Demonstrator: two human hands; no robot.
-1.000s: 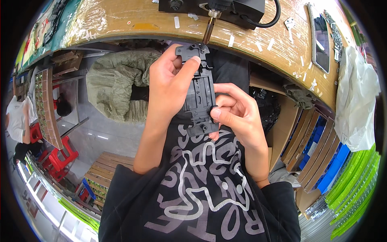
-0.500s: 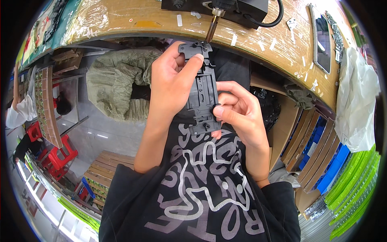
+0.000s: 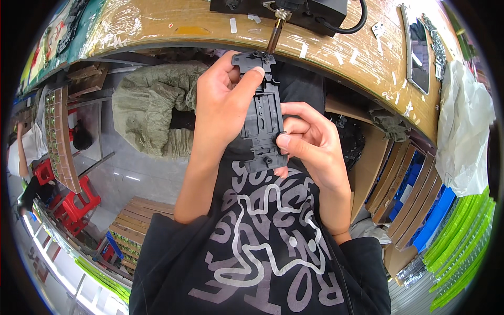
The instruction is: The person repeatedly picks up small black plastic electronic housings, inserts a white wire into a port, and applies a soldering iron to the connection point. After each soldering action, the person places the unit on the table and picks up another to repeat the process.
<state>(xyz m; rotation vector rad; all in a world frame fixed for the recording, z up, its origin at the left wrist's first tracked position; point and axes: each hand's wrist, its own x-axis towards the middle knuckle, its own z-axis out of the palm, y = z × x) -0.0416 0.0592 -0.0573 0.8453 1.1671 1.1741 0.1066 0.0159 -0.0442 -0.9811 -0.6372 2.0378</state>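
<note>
A long black moulded plastic part [image 3: 261, 115], ribbed and slotted like a toy-car chassis, is held upright in front of my chest. My left hand [image 3: 223, 97] grips its upper left side, thumb across the face and fingers behind. On the lower right edge, my right hand [image 3: 313, 143] holds it between the thumb and fingers, with some fingertips behind the part. The metal bit of a screwdriver-like machine [image 3: 274, 35] points down from the bench edge and meets the part's upper right corner. Whether a screw sits under the tip is too small to tell.
A tape-covered wooden bench [image 3: 205, 29] curves across the front, carrying a black machine base and a dark tablet-like slab [image 3: 418, 52]. A plastic bag [image 3: 462, 131] hangs at right above green trays [image 3: 459, 239]. Left are a cloth-covered seat [image 3: 152, 110], red stools [image 3: 79, 202] and a co-worker's arm.
The black part and both my hands have shifted up very slightly toward the bench. My grip is the same, and the bit still meets the upper right corner.
</note>
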